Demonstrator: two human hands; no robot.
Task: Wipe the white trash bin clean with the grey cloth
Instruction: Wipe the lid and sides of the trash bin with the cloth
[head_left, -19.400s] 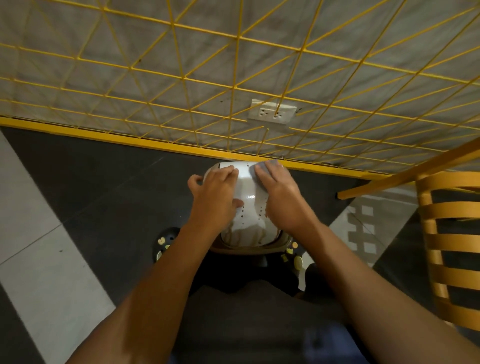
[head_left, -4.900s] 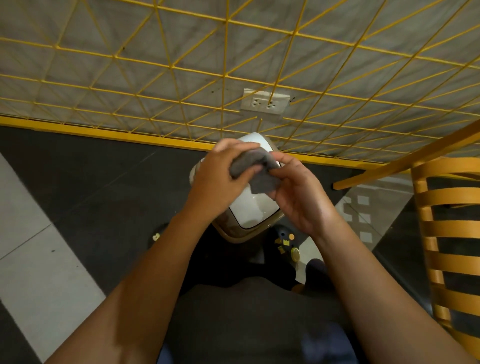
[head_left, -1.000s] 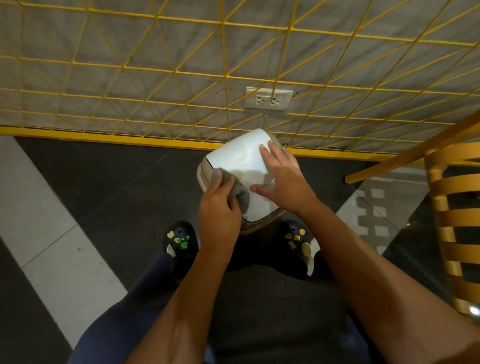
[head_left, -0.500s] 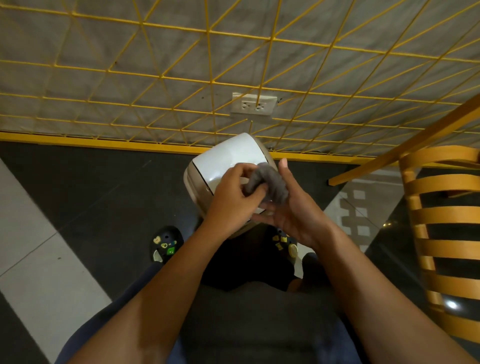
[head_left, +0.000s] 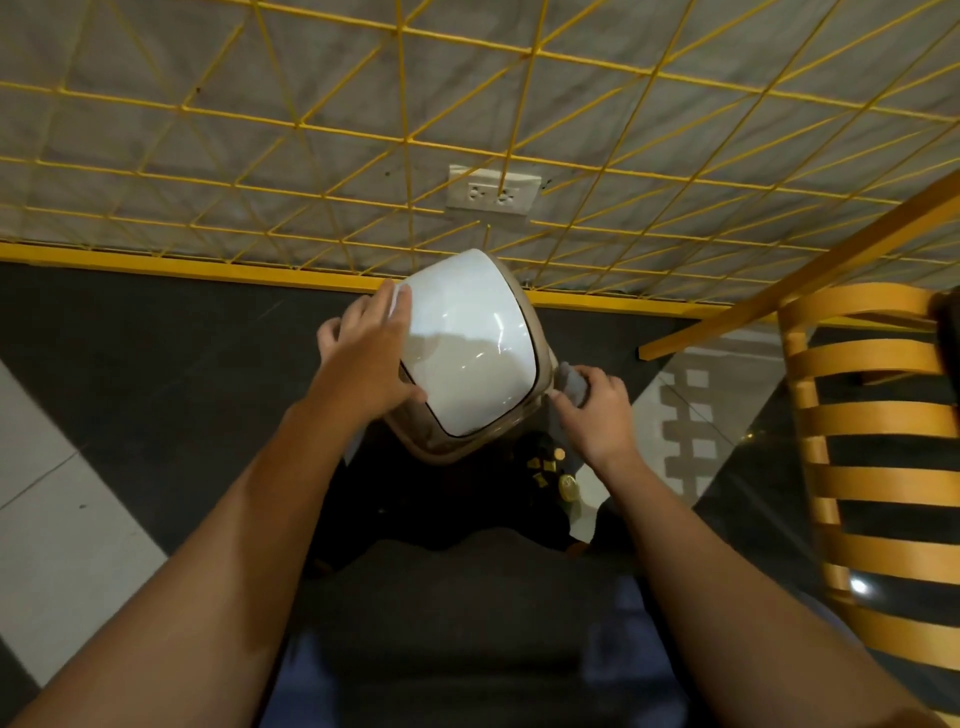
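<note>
- The white trash bin (head_left: 464, 448) stands on the dark floor (head_left: 176, 395) in the middle of the view, close to the wall at its 12 o'clock. It is tilted, so that its glossy lid (head_left: 460, 312) faces up towards the camera.
- The left hand (head_left: 370, 358) lies on the bin at its 9 o'clock. The fingers are stretched out fairly straight along the lid's left edge and the thumb is by the lid's near corner. It is a flat, loose contact, not a clasp.
- The right hand (head_left: 595, 413) is at the bin's 3 o'clock, with its fingers curled round the grey cloth (head_left: 570, 382).
- The cloth is bunched up and pressed against the beige side wall of the bin, just under the lid's right edge.
- A wall socket (head_left: 491, 196) sits on the wall at 12 o'clock from the bin, behind a yellow wire grid (head_left: 405, 130) that covers the wall.
- A wooden chair (head_left: 878, 447) with curved slats stands at 3 o'clock, well apart from the bin.
- A dark shoe (head_left: 553, 470) with small yellow charms shows at the bin's 5 o'clock, just beside its base.
- A pale floor tile (head_left: 62, 519) lies at 8 o'clock.
</note>
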